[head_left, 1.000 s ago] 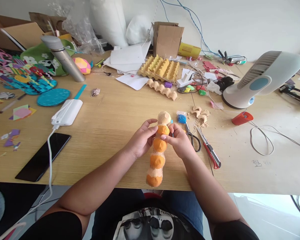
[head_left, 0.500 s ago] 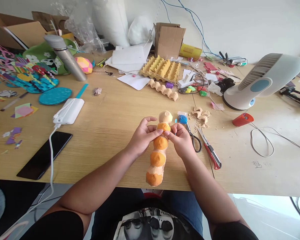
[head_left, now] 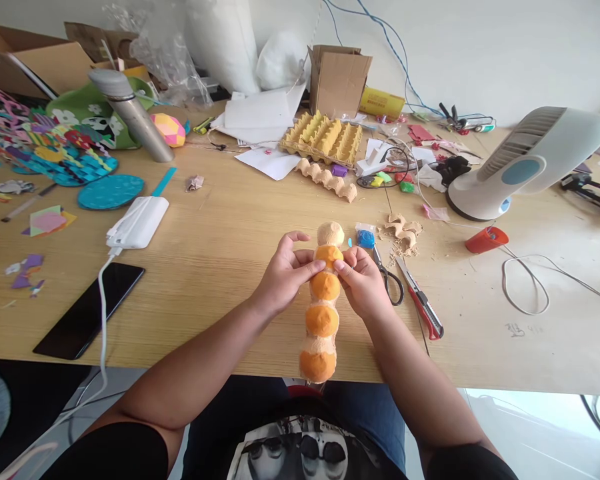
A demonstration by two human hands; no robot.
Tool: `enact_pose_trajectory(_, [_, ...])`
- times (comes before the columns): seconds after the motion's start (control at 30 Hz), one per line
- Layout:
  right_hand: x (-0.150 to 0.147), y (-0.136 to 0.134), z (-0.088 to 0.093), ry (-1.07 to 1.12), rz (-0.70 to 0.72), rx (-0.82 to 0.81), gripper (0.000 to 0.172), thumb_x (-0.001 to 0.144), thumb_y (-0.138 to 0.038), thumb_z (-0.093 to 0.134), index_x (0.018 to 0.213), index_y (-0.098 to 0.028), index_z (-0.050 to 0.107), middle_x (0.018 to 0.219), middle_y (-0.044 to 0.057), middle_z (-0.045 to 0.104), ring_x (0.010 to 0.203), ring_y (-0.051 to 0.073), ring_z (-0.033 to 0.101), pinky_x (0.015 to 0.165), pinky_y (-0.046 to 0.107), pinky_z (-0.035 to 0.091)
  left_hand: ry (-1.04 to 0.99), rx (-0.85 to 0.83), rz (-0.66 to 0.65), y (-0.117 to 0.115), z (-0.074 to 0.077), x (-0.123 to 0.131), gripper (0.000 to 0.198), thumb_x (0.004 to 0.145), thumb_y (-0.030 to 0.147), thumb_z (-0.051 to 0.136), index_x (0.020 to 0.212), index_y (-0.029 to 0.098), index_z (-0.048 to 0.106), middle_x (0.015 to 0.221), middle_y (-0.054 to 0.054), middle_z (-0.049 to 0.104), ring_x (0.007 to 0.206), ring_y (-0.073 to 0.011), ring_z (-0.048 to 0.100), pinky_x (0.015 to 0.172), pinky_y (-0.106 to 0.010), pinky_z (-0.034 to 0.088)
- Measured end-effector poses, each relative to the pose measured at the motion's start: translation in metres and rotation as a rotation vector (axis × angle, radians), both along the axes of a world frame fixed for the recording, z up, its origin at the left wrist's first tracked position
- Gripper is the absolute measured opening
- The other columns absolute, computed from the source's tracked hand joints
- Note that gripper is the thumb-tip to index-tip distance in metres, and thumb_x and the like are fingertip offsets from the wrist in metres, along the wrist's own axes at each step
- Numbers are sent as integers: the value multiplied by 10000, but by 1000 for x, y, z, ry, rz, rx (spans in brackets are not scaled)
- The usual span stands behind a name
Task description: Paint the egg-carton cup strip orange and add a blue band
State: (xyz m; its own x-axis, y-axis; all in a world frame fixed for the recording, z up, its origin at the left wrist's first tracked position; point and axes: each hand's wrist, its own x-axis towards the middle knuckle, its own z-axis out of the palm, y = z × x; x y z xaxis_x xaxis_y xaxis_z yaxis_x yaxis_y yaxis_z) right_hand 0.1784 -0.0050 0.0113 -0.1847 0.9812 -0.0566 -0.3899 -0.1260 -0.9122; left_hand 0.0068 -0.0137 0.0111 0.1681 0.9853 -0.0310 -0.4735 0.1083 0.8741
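Note:
Between my hands is an egg carton strip (head_left: 323, 321), a row of bumps held lengthwise over the table's front edge. Orange clay-like material covers several bumps; the far end bump is bare and pale. My left hand (head_left: 291, 272) pinches the strip's left side by the second bump from the far end, thumb on top. On the opposite side my right hand (head_left: 363, 277) grips the same bump, its thumb pressing the orange surface. Just beyond the right hand lie black-handled scissors (head_left: 393, 285) and a blue clay packet (head_left: 365, 237). A red utility knife (head_left: 425, 308) rests farther right.
Another carton strip (head_left: 326, 179) lies before a yellow egg tray (head_left: 323, 138). Carton scraps (head_left: 404, 231) sit past the scissors. At right stand a white fan (head_left: 523, 167) and a red cup-like holder (head_left: 487, 240). A phone (head_left: 87, 310) and white power bank (head_left: 138, 223) are on the left.
The strip's near end has swung slightly right and toward me, so it now lies straighter. My right thumb has shifted slightly right on the orange bump; my left hand has hardly moved.

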Motion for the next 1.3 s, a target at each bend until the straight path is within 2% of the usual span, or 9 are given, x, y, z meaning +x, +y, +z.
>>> enact_pose_trajectory(0.13, [1, 0, 1, 14, 10, -3, 633, 702, -485, 992, 761, -245, 410, 723, -71, 467, 678, 120, 456, 669, 272, 408, -19, -11, -19, 1, 2, -2, 678, 773, 304, 944, 1209, 277, 427, 853, 47, 773, 738, -137, 727, 709, -246, 533])
enact_pose_trajectory(0.3, [4, 2, 0, -51, -17, 57, 634, 707, -493, 982, 762, -251, 399, 707, -72, 449, 655, 124, 399, 637, 277, 370, -55, -72, -128, 4, 7, -7, 760, 713, 307, 992, 1260, 268, 466, 925, 14, 791, 784, -159, 748, 738, -266, 546])
enact_pose_trajectory(0.47, [3, 2, 1, -123, 2, 97, 629, 710, -495, 978, 753, -252, 400, 687, -69, 454, 653, 127, 372, 626, 277, 342, 113, -18, -44, 8, 0, -12, 745, 744, 326, 981, 1284, 253, 473, 904, -13, 803, 802, -191, 769, 758, -293, 567])
enact_pose_trajectory(0.6, [1, 1, 3, -113, -8, 117, 622, 724, -477, 974, 739, -246, 397, 687, -74, 422, 651, 121, 351, 627, 271, 326, 178, 50, -41, 7, -1, -15, 718, 791, 309, 948, 1313, 261, 458, 907, -16, 810, 829, -195, 782, 778, -295, 577])
enact_pose_trajectory(0.87, [2, 4, -3, -68, 28, 71, 648, 702, -517, 978, 755, -250, 391, 701, -70, 437, 659, 127, 381, 626, 273, 344, 89, -7, -53, 6, 6, -12, 782, 724, 276, 983, 1300, 264, 456, 863, 20, 787, 792, -177, 766, 770, -288, 579])
enact_pose_trajectory(1.03, [3, 3, -2, 10, 41, -3, 648, 697, -509, 986, 772, -250, 397, 725, -68, 452, 667, 127, 427, 640, 267, 382, -42, -65, -136, 7, 9, -13, 775, 763, 402, 971, 1340, 254, 474, 894, 1, 784, 763, -168, 754, 660, -241, 540])
enact_pose_trajectory(1.17, [3, 2, -2, 12, 69, -10, 644, 691, -498, 996, 761, -247, 407, 718, -66, 463, 670, 129, 438, 639, 267, 389, -37, -86, -90, 6, 9, -11, 725, 774, 371, 961, 1317, 262, 492, 841, 33, 762, 709, -148, 731, 638, -229, 522])
enact_pose_trajectory(1.3, [2, 2, -2, 31, 83, -3, 650, 688, -495, 1003, 750, -241, 407, 717, -68, 467, 678, 126, 461, 651, 263, 393, -19, -33, -62, 5, 8, -9, 669, 763, 357, 963, 1184, 265, 451, 805, 47, 757, 659, -133, 710, 628, -219, 498])
